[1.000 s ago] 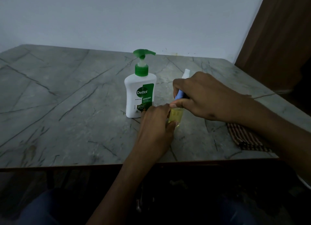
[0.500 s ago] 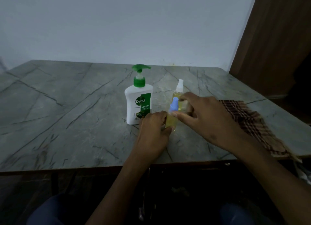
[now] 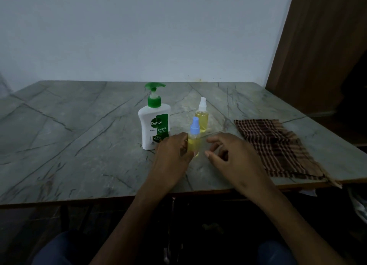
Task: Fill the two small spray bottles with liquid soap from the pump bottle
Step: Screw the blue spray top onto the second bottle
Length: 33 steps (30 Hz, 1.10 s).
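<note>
A: Where does the filling stand?

B: Near its end, I'd judge. Both small spray bottles stand upright on the desk [image 3: 79, 137] with yellow liquid in them and their spray heads on. The blue-capped spray bottle [image 3: 194, 136] is nearest the person; the white-capped spray bottle [image 3: 202, 115] stands just behind it, a little to the right. The pump bottle [image 3: 155, 118] is upright just to their left.

A: And the hands?

B: The left hand [image 3: 172, 153] has its fingers [image 3: 183, 145] curled round the lower body of the blue-capped bottle, gripping it where it stands. The right hand [image 3: 228, 153] is just beside that bottle, apart from it, its fingers loosely bent and holding nothing.

A: So which step is this?

B: It looks like the capping of the second bottle is done, with the left hand steadying it. Whether the blue head is screwed fully down, I can't tell.

A: What does the next move call for?

B: Probably letting go with the left hand without tipping the bottle; it is narrow and tall, so a straight release matters. If the cap needs checking, the right hand would have to pinch the blue head while the left holds the body firm. The checked cloth [image 3: 278, 145] lies to the right, handy for wiping any soap off the bottles
</note>
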Motion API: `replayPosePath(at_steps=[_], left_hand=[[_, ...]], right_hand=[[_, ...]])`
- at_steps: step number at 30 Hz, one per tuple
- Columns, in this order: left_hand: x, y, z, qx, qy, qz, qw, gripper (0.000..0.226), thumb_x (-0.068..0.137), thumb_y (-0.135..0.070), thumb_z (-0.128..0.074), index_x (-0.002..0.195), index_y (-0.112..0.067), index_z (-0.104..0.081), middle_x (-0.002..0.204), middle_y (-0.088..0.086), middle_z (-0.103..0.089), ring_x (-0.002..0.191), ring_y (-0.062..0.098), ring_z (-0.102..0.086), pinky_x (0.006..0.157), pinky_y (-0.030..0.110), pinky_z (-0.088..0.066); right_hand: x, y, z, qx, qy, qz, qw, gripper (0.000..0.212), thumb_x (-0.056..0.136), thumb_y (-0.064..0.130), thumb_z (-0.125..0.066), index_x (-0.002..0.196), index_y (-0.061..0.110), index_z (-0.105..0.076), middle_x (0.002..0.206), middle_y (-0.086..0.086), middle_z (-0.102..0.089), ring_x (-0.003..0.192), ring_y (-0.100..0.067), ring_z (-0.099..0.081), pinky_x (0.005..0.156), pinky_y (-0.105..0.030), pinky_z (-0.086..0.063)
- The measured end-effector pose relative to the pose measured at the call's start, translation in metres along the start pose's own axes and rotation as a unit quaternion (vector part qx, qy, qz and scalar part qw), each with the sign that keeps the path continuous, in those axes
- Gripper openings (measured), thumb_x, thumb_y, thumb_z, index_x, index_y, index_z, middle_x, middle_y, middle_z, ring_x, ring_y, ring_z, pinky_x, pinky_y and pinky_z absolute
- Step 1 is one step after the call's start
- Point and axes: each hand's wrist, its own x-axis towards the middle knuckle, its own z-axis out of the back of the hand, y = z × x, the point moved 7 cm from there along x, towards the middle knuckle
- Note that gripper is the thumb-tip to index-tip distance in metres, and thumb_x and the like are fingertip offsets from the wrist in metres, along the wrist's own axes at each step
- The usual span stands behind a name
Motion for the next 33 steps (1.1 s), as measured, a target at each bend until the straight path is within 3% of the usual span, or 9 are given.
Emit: replayPosePath(at_steps=[4,6,9,11,14,18,26,33], left_hand=[[0.004,0.004,-0.005,0.028,-0.007,0.007,1.000,0.009,0.089,-0.032,-0.070,0.094,-0.024,-0.069,0.091,-0.007,-0.073,0.086,0.012,-0.068,0.080,0.045,-0.057],[0.010,0.007,-0.005,0.047,-0.023,0.026,0.998,0.007,0.089,-0.027,-0.072,0.090,-0.023,-0.067,0.087,-0.006,-0.070,0.084,0.015,-0.066,0.081,0.046,-0.056],[0.021,0.007,-0.007,0.074,-0.037,0.041,0.996,0.010,0.090,-0.026,-0.073,0.089,-0.021,-0.064,0.086,-0.002,-0.067,0.082,0.019,-0.064,0.077,0.041,-0.055],[0.028,0.006,-0.009,0.094,-0.043,0.048,0.994,0.012,0.091,-0.025,-0.072,0.088,-0.019,-0.062,0.085,0.000,-0.067,0.080,0.021,-0.064,0.070,0.038,-0.052],[0.034,0.006,-0.013,0.112,-0.050,0.065,0.990,0.009,0.093,-0.021,-0.070,0.095,-0.014,-0.063,0.092,0.005,-0.067,0.085,0.023,-0.064,0.072,0.038,-0.053],[0.034,0.006,-0.016,0.125,-0.067,0.099,0.985,0.013,0.096,-0.017,-0.066,0.107,-0.011,-0.061,0.105,0.005,-0.064,0.095,0.022,-0.062,0.075,0.033,-0.046],[0.048,0.003,-0.023,0.125,-0.062,0.137,0.981,0.035,0.100,-0.019,-0.065,0.132,-0.009,-0.055,0.129,0.010,-0.061,0.115,0.024,-0.059,0.082,0.026,-0.039],[0.057,0.008,-0.028,0.144,-0.054,0.141,0.978,0.035,0.101,-0.018,-0.063,0.133,-0.008,-0.053,0.132,0.012,-0.060,0.119,0.025,-0.058,0.085,0.027,-0.037]], right_hand=[[0.026,-0.001,-0.017,-0.006,-0.002,0.001,1.000,0.030,0.085,0.030,-0.078,0.113,0.024,-0.068,0.097,0.012,-0.067,0.075,0.001,-0.061,0.068,-0.008,-0.044],[0.041,-0.010,-0.017,0.001,-0.024,-0.026,0.999,0.029,0.085,0.028,-0.078,0.111,0.021,-0.069,0.096,0.009,-0.067,0.076,0.000,-0.061,0.069,-0.015,-0.050],[0.067,-0.027,-0.017,-0.005,-0.022,-0.056,0.998,0.040,0.082,0.030,-0.082,0.116,0.014,-0.067,0.101,0.002,-0.068,0.082,-0.008,-0.062,0.065,-0.015,-0.045],[0.082,-0.037,-0.016,-0.024,-0.021,-0.068,0.997,0.048,0.079,0.035,-0.084,0.117,0.013,-0.065,0.104,-0.001,-0.067,0.088,-0.013,-0.064,0.071,-0.022,-0.048],[0.096,-0.049,-0.015,-0.033,-0.027,-0.091,0.995,0.052,0.077,0.040,-0.085,0.117,0.013,-0.063,0.105,-0.002,-0.065,0.094,-0.018,-0.064,0.081,-0.035,-0.055],[0.107,-0.056,-0.029,-0.005,0.024,-0.096,0.995,0.063,0.077,0.037,-0.086,0.128,0.015,-0.058,0.113,-0.004,-0.064,0.099,-0.020,-0.063,0.082,-0.036,-0.055],[0.112,-0.053,-0.042,0.058,0.033,-0.077,0.995,0.045,0.082,0.027,-0.083,0.121,0.016,-0.062,0.116,-0.001,-0.067,0.096,-0.016,-0.064,0.085,-0.035,-0.057],[0.103,-0.061,-0.034,0.062,0.044,-0.060,0.995,0.037,0.077,0.032,-0.085,0.107,0.024,-0.065,0.102,0.005,-0.070,0.085,-0.005,-0.066,0.075,-0.028,-0.057]])
